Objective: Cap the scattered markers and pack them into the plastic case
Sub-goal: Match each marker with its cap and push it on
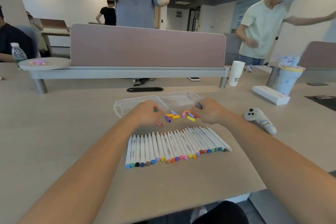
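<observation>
Two bare forearms reach in over the near edge of the table (72,132), which cuts diagonally across the bottom right, leaving a broad band of bare tabletop between that edge and the markers (174,147). They lie side by side in one fanned row, white barrels touching, coloured ends toward the person, with open surface to their left. Just beyond the row a pink cap (158,124) lies alone, and a small heap of loose caps (180,115) – orange, purple, yellow, pink – sits between the two hands. The left hand (147,112) has its fingers curled and pinches a teal cap (155,110); the right hand (209,112) is likewise curled, holding a grey cap (199,105) at the thumb. Right of that wrist, well apart from the markers, rests a grey controller (258,118). Directly behind the hands the clear plastic case (138,102) lies open, both halves flat on the table – nothing shows inside it. Farther back come a black cable slot (145,89), a white box (271,94) near the right side, a stack of paper cups (236,72), and a mauve divider panel (147,47) closing the far edge.
</observation>
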A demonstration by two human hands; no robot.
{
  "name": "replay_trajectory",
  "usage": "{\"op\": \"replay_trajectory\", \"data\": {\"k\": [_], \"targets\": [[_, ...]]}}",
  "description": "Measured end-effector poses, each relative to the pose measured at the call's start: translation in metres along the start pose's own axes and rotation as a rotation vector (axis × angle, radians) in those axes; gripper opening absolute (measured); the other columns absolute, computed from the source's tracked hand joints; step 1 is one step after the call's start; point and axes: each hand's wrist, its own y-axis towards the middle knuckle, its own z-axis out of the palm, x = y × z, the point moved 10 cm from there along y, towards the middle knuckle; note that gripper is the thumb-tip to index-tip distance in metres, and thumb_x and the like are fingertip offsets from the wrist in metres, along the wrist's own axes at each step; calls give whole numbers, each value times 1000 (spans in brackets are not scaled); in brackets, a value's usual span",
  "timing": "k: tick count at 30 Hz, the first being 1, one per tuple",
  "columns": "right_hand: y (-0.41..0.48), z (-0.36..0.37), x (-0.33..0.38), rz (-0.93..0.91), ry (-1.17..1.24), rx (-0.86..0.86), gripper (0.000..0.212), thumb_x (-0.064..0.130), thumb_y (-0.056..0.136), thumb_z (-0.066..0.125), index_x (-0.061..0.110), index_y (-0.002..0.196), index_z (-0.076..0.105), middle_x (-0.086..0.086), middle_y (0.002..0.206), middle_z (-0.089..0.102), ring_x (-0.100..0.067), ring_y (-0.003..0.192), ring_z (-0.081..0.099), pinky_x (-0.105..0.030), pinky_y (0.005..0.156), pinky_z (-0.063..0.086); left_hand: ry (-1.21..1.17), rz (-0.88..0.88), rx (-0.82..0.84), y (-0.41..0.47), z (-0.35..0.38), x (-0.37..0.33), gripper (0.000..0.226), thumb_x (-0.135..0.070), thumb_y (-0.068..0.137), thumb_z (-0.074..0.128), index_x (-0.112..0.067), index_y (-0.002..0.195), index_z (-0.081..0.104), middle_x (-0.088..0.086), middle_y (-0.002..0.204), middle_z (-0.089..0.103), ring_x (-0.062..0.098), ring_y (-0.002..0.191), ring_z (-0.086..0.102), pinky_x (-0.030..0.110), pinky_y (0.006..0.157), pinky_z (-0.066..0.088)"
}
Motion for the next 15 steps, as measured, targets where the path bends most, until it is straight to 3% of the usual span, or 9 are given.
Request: {"op": "replay_trajectory", "data": {"k": [3,6,9,11,13,15], "targets": [[40,11,-8,-69,-153,16,45,22,99,50,17,59,30,0,57,31,-15,53,31,-29,51,25,195,6,24,36,22,-7,17,-35,95,55,-22,101,64,-3,95,69,13,86,62,30,69,44],[84,32,-27,-93,-261,55,41,21,96,54,20,59,38,1,61,43,-21,63,46,-34,58,36,342,19,15,74,42,-9,27,-44,95,54,-29,114,66,4,112,65,22,94,60,31,69,44],[107,59,-33,-113,-311,147,30,21,91,56,24,63,45,-2,80,56,-27,82,57,-38,72,51,494,-9,46,96,59,-12,36,-54,97,46,-35,125,59,6,120,59,28,108,56,31,73,40],[108,69,-27,-157,-315,169,26,26,91,56,26,67,46,-1,89,52,-27,86,56,-41,79,51,562,-26,37,100,60,-12,38,-57,96,44,-32,121,58,8,113,57,27,100,57,33,72,42],[109,75,-17,-233,-243,186,27,26,90,59,27,68,44,4,84,45,-25,84,53,-40,78,49,586,-47,36,99,51,-5,36,-57,94,48,-27,111,61,4,101,59,22,86,60,33,72,49],[107,77,-9,-298,-172,220,15,28,88,66,29,77,57,8,88,49,-20,88,54,-37,81,49,535,-39,78,92,46,7,30,-51,93,55,-24,103,64,-2,83,63,17,74,63,37,75,54]]}}
